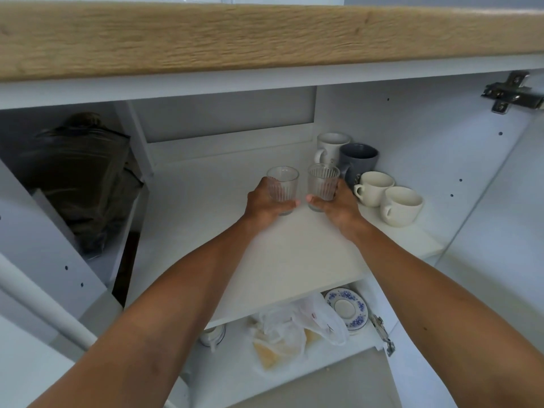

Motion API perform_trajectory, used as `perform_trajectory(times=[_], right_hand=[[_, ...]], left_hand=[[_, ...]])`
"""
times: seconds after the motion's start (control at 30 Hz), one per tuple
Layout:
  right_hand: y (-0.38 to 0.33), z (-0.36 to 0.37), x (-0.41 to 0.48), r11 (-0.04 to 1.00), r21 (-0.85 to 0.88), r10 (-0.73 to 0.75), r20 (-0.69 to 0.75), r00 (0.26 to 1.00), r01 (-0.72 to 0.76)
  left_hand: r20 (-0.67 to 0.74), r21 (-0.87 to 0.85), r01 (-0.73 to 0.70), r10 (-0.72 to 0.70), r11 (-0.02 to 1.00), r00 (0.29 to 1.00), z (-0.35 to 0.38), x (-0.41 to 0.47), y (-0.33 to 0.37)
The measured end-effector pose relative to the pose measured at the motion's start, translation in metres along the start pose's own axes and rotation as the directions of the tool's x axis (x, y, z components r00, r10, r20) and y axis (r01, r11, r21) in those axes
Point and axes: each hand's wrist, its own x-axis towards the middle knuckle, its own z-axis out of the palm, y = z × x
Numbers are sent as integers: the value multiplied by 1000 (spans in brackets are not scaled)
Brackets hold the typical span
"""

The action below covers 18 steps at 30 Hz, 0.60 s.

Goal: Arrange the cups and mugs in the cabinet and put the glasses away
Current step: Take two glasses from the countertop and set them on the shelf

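Both my arms reach into the white cabinet over its upper shelf [288,254]. My left hand [265,206] grips a clear ribbed glass [283,184] from the left side. My right hand [338,204] grips a second clear ribbed glass [323,181] from the right. The two glasses stand upright, side by side, near the shelf's middle; whether they touch the shelf I cannot tell. Along the right side stand a white mug [329,145], a grey mug [359,160] and two cream cups [375,187] [401,206] in a row.
A wooden countertop edge [265,39] overhangs the cabinet. The lower shelf holds a blue-patterned saucer [348,307], a plastic bag [297,328] and a small white cup [213,334]. A dark bag [79,178] fills the left compartment. The open door's hinge [512,94] is at upper right.
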Motion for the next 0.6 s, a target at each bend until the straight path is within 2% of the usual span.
perform_trajectory(times=[0.3, 0.6], right_hand=[[-9, -14, -17, 998, -46, 36, 79, 996, -32], [-27, -31, -71, 965, -248, 114, 108, 988, -84]], left_hand=[[56, -1, 39, -38, 999, 998, -9, -9, -3], [65, 88, 73, -79, 993, 995, -35, -72, 1]])
